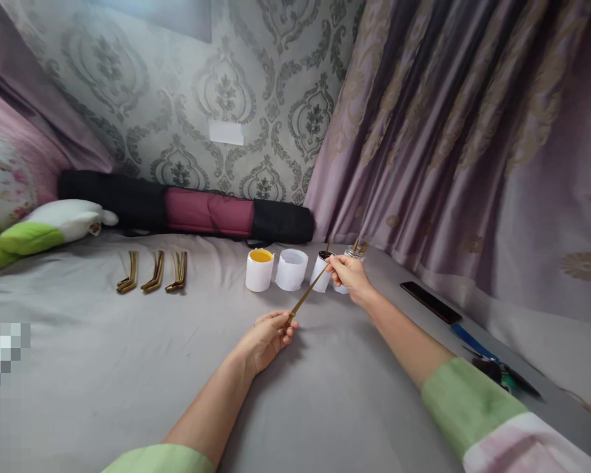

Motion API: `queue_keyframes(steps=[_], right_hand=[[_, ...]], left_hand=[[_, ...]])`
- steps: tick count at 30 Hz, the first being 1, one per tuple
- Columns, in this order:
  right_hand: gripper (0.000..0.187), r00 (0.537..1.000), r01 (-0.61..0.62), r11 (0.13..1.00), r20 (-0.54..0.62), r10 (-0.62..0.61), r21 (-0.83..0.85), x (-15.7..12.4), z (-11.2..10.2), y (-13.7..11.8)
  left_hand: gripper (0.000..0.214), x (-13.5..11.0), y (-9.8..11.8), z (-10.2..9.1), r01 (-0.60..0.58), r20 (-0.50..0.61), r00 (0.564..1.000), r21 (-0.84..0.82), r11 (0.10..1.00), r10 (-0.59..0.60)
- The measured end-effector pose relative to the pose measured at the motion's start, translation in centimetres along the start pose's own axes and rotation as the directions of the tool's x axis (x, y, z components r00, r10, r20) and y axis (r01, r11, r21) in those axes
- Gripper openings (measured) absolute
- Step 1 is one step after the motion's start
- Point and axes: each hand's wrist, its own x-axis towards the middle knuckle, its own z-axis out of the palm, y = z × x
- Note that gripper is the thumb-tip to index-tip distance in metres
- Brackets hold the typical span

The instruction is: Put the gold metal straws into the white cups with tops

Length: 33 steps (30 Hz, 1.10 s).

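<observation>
A thin golden-brown strip (306,297) slants up between my two hands. My left hand (270,338) is closed on its lower end, palm partly upward. The upper end meets the fingertips of my right hand (349,272), which is closed in a pinch. A thin upright piece (329,244) shows just above those fingers; I cannot tell whether it is held or stands in the cup behind. That white-wrapped cup with dark contents (320,274) is partly hidden by my right hand. Beside it stand a white cup (291,270) and a white-wrapped cup with yellow contents (260,272).
Three small bundles of bent golden-brown strips (152,272) lie on the grey sheet (187,368) at left. A glass jar (355,252) stands behind my right hand. A phone (431,302) and tools (502,374) lie right. A long black-and-maroon bag (209,213) lines the wall.
</observation>
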Motion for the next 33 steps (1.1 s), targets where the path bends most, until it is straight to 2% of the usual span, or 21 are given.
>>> queue_keyframes(steps=[5,12,20,25,33], right_hand=[[0.015,0.996,-0.090,0.991,0.017,0.092,-0.101,0.1,-0.8,-0.4],[0.017,0.994,-0.106,0.992,-0.025,0.104,-0.070,0.7,-1.8,-1.9],[0.015,0.989,-0.049,0.993,-0.147,0.033,-0.104,2.8,-4.4,-4.8],[0.017,0.972,-0.014,0.988,-0.234,-0.023,-0.154,4.6,-5.9,-5.9],[0.016,0.943,0.028,0.955,-0.310,-0.123,-0.296,6.3,-7.0,-7.9]], left_hand=[[0.011,0.0,0.0,-0.1,0.001,0.008,1.000,-0.018,1.000,-0.001],[0.009,0.1,0.2,-0.4,0.010,0.007,1.000,-0.060,0.998,-0.009],[0.009,0.5,0.7,-1.1,0.057,0.007,0.998,-0.196,0.979,-0.057],[0.009,0.5,0.9,-1.2,0.072,0.020,0.997,-0.220,0.973,-0.070],[0.008,0.7,1.0,-1.4,0.090,0.054,0.995,-0.259,0.962,-0.079]])
